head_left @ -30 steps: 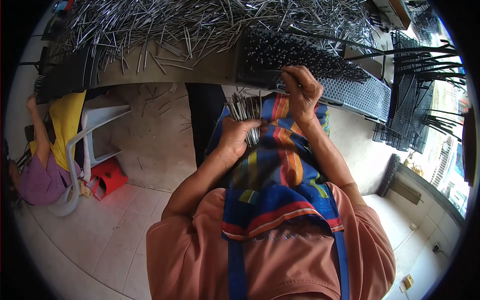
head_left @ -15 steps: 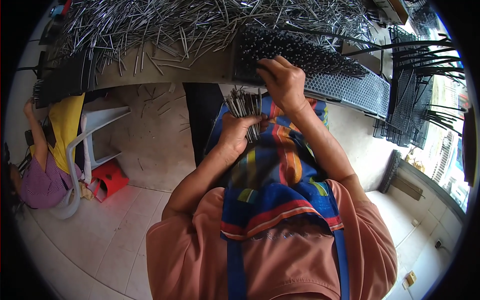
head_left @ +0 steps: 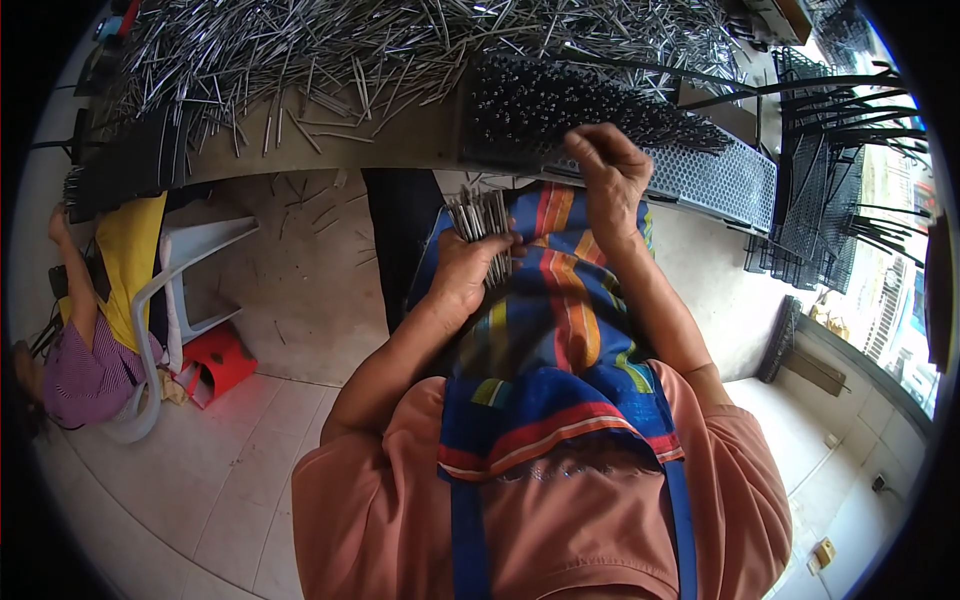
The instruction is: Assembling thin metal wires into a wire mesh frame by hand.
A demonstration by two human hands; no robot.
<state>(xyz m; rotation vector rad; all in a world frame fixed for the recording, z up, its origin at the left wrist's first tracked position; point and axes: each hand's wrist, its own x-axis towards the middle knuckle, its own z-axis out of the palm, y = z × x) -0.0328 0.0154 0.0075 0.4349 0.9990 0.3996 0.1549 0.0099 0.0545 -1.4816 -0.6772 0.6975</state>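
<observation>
My left hand (head_left: 468, 268) is wrapped round a bundle of thin metal rods (head_left: 480, 210), held upright over my lap just in front of the table edge. Its thumb lies across them. My right hand (head_left: 612, 175) hovers over the near edge of a perforated metal tray (head_left: 705, 178), with thumb and fingers pinched together. Whatever is between those fingertips, if anything, is too small to make out. Many dark rods (head_left: 570, 100) stand upright in the tray's holes on its left and far part. Bare holes show along the near right part.
A large heap of loose metal rods (head_left: 330, 50) covers the back of the table (head_left: 400, 150). Black wire racks (head_left: 815, 190) stand at the right. On the left, another person (head_left: 95, 350) sits by a grey chair (head_left: 150, 320); a red bag (head_left: 220, 365) lies on the floor.
My right hand has moved right and slightly nearer to me, off the tray's upright rods. My left hand, with the bundle, has shifted only slightly.
</observation>
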